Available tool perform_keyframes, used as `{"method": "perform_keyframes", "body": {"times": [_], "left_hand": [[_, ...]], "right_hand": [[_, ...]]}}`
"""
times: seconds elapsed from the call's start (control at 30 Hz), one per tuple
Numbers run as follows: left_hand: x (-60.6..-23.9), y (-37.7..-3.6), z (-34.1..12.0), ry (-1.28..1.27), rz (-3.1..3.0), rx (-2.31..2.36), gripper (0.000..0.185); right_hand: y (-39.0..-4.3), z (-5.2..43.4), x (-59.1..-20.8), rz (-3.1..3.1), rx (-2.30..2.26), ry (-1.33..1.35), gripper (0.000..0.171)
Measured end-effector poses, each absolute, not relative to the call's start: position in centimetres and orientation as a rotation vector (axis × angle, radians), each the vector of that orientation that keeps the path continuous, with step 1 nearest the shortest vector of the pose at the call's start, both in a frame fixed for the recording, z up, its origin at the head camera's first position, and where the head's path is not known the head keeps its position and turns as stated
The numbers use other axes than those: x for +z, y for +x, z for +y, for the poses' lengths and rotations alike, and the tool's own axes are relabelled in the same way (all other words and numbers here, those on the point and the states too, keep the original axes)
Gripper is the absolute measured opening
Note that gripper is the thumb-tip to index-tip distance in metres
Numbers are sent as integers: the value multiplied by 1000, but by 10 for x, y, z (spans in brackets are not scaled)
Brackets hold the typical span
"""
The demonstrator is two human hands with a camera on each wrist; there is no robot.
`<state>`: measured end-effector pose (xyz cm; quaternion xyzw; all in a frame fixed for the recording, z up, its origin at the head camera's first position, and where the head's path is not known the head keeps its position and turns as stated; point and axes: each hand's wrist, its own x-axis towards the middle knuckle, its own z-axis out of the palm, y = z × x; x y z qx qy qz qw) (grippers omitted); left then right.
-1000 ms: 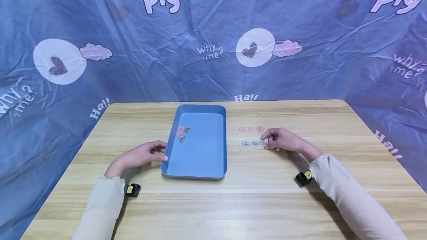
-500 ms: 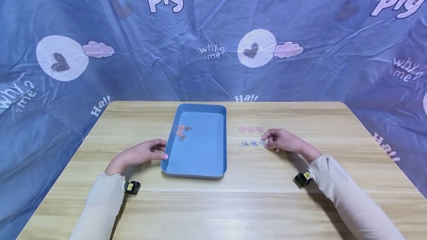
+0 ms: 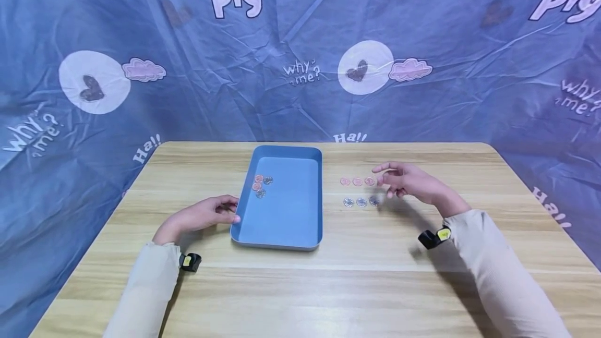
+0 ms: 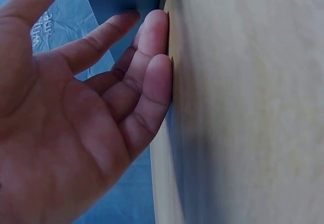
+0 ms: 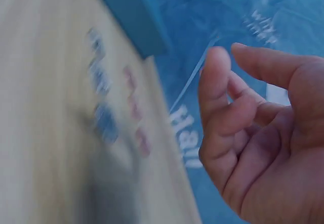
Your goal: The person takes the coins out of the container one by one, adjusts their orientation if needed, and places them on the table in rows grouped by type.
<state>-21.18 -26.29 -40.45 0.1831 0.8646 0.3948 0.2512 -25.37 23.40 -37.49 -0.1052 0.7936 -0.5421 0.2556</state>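
In the head view, my left hand [image 3: 206,218] rests beside the blue tray [image 3: 281,223], its thumb at the left rim. The left wrist view shows loosely bent fingers [image 4: 152,37] at the tray's outer wall and the tabletop. My right hand [image 3: 413,181] is raised over the table, just right of two short rows of coins, with nothing visible between its fingertips. Three reddish coins [image 3: 357,182] make the far row, and three silvery coins [image 3: 361,202] the near one. Inside the tray at left lie two reddish coins [image 3: 256,186] and two grey coins [image 3: 267,180].
The wooden table [image 3: 263,296] extends around the tray and coins to its far edge. Behind it hangs a wrinkled blue printed cloth [image 3: 281,103]. Each wrist wears a small black camera, the right one [image 3: 433,238] hanging over the tabletop.
My right hand has lifted off the rightmost silvery coin and moved up and away, its fingers spreading. That coin stays in its row. The left hand keeps its place at the tray.
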Motion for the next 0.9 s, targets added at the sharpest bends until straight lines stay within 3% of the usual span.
{"method": "perform_keyframes", "body": {"times": [0.47,0.9], "left_hand": [[-406,-215,-265,459,2322,1085,67],[-406,-213,-264,463,2296,1109,68]], "right_hand": [[-260,176,-333,1789,-1815,-515,29],[-272,86,-325,1852,-1781,-479,38]]}}
